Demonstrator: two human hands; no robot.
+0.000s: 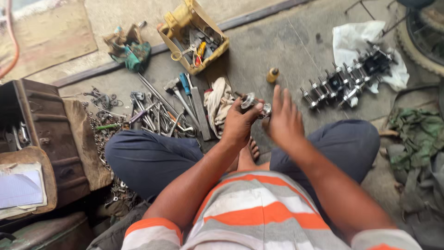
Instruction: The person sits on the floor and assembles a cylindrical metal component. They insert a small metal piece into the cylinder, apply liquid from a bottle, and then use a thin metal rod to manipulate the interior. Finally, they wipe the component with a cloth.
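Observation:
I sit cross-legged on a concrete floor. My left hand grips a small round metal part with a shiny rim, held above my lap. My right hand is beside it with fingers spread, its palm close to the part's right end; whether it touches the part is unclear. A dirty white rag lies on the floor just beyond my left hand.
Wrenches and screwdrivers are spread at my left. A yellow box of tools sits farther off. A camshaft-like metal assembly rests on white cloth at right. A small yellow bottle, a rusty metal chest and green rags surround me.

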